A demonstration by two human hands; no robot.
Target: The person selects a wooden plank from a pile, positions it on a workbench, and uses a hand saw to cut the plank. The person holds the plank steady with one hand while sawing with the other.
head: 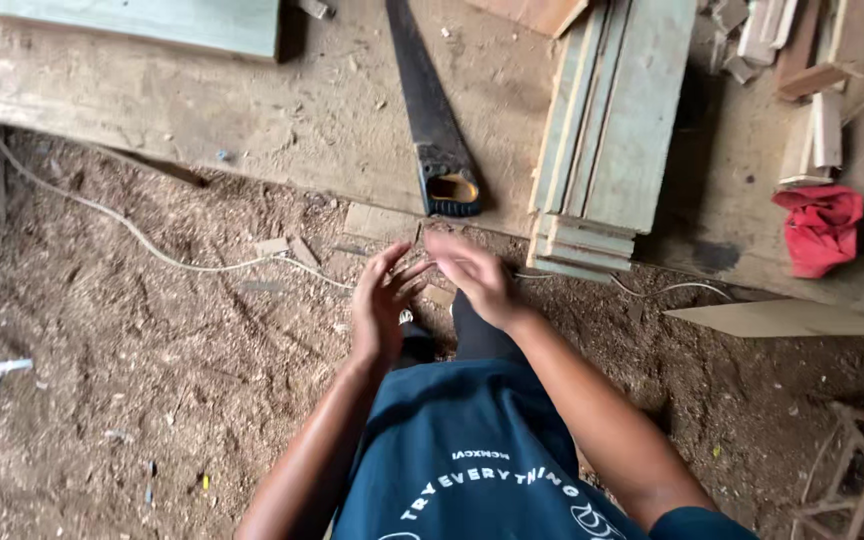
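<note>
Both hands are empty, fingers spread: the left hand faces the blurred right hand, palms close but apart. Just beyond them, a handsaw lies on the bench, beside 1 stack of boards.

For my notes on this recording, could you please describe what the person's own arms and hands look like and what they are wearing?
Both arms are bare from elbow to fingertips: the left hand and right hand wear no gloves, and no watch or ring shows. The person wears a dark teal T-shirt with white curved lettering and a short sleeve visible on the right arm.
</note>
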